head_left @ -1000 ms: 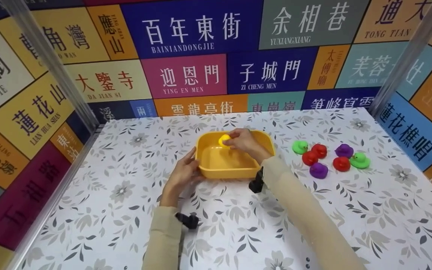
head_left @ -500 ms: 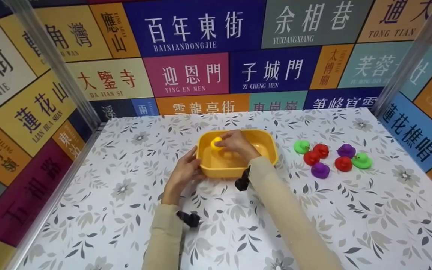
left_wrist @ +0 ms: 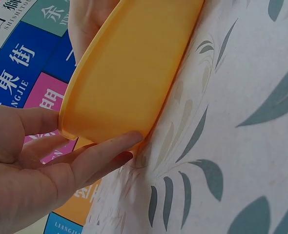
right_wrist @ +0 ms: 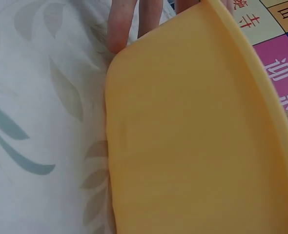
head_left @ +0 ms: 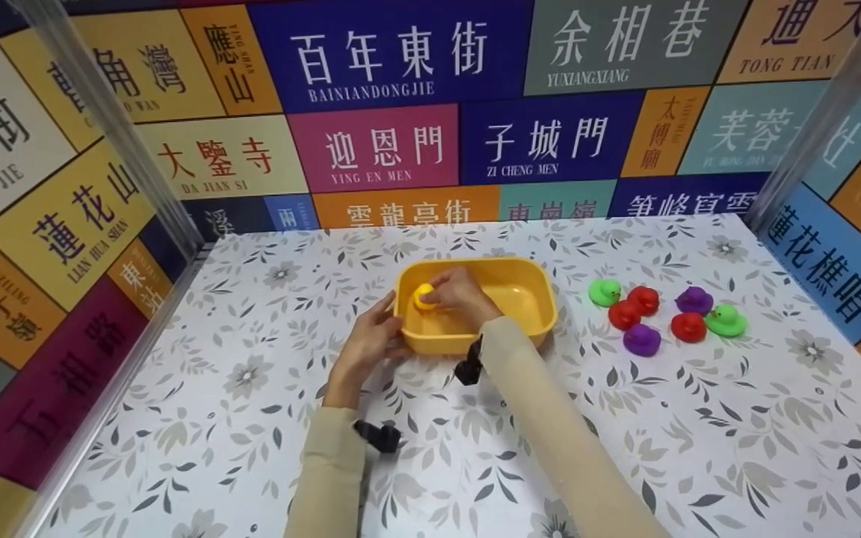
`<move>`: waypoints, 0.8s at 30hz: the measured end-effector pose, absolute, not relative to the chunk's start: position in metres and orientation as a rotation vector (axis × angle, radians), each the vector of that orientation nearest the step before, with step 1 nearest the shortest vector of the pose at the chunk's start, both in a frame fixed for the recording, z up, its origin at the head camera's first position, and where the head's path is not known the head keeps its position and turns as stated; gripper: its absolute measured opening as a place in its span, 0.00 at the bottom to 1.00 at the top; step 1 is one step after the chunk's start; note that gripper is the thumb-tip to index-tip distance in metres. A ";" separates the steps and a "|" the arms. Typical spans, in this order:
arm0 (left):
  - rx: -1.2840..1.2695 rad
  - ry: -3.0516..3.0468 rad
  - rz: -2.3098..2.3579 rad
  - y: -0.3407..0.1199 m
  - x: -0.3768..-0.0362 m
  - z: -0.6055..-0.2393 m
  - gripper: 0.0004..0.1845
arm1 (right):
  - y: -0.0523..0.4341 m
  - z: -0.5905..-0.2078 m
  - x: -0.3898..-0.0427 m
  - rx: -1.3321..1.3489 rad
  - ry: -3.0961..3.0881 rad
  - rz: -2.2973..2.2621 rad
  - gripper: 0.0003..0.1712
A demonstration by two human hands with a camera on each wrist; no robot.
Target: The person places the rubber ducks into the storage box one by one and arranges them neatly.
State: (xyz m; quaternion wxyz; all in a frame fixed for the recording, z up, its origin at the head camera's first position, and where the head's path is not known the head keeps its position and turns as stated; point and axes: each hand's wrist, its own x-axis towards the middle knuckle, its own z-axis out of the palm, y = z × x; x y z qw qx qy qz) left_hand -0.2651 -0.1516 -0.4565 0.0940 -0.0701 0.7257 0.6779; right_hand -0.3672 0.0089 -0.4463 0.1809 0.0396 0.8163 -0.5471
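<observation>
A yellow rubber duck is pinched in the fingertips of my right hand, low inside the left part of a yellow plastic basin. My left hand lies against the basin's left end. In the left wrist view, that hand's fairly straight fingers touch the outer wall of the basin near its corner. The basin's wall fills much of the right wrist view and hides most of the right hand there.
Right of the basin sit several rubber ducks: green ones, red ones and purple ones. A floral-patterned white table meets sign-covered walls at back and sides.
My right hand has carried the yellow duck leftward and lower inside the basin, from near its back wall toward the left end. The left hand stays at the basin's left end.
</observation>
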 end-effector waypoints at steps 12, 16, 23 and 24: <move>-0.178 2.146 2.042 -0.151 -0.266 -0.461 0.33 | 0.008 -0.449 -0.364 0.138 2.204 -1.618 0.23; -0.182 2.142 2.033 -0.152 -0.266 -0.461 0.33 | 0.013 -0.445 -0.364 0.122 2.193 -1.569 0.27; -0.193 2.132 2.046 -0.152 -0.266 -0.462 0.33 | 0.034 -0.428 -0.365 0.100 2.161 -1.527 0.34; -0.197 2.132 2.045 -0.152 -0.266 -0.462 0.33 | 0.037 -0.425 -0.364 0.084 2.162 -1.522 0.34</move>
